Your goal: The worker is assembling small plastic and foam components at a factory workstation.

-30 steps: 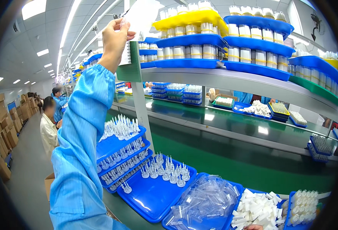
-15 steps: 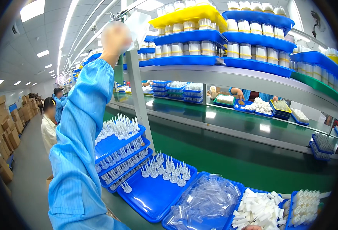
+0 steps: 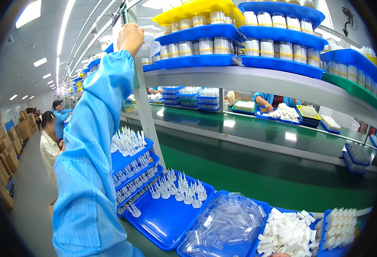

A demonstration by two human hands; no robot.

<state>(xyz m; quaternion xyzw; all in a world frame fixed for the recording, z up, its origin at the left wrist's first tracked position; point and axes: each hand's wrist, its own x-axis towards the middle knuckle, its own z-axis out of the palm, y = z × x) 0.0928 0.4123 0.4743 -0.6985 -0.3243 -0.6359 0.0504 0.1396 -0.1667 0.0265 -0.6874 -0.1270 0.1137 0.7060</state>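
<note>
Up high goes your left hand [image 3: 130,37], the arm in its loose, striped light-blue sleeve [image 3: 86,150] stretched toward the top of the slanting grey metal post [image 3: 149,132]. Your fingers are curled in narrow, knuckles up, right against a cloudy, translucent plastic sheet [image 3: 150,45] that shows just to the right of the hand. Your fingertips are hidden, so I can't tell whether they pinch it.

Down at the bottom edge, only a sliver of your right hand [image 3: 280,255] shows, beside a heap of short white pieces [image 3: 287,231]; its grip is cut off, and I can't tell how wide it is or what it holds.

Left of that heap, you've got clear, flat plastic sleeves [image 3: 227,222] piled loosely, then a blue plastic tray [image 3: 163,222] with clear stemmed pieces [image 3: 182,188] standing mostly along its far side. To the right of the white heap, clear rounded pieces [image 3: 340,227] sit in close rows. Beyond the trays runs the glossy green belt [image 3: 222,167].
</note>
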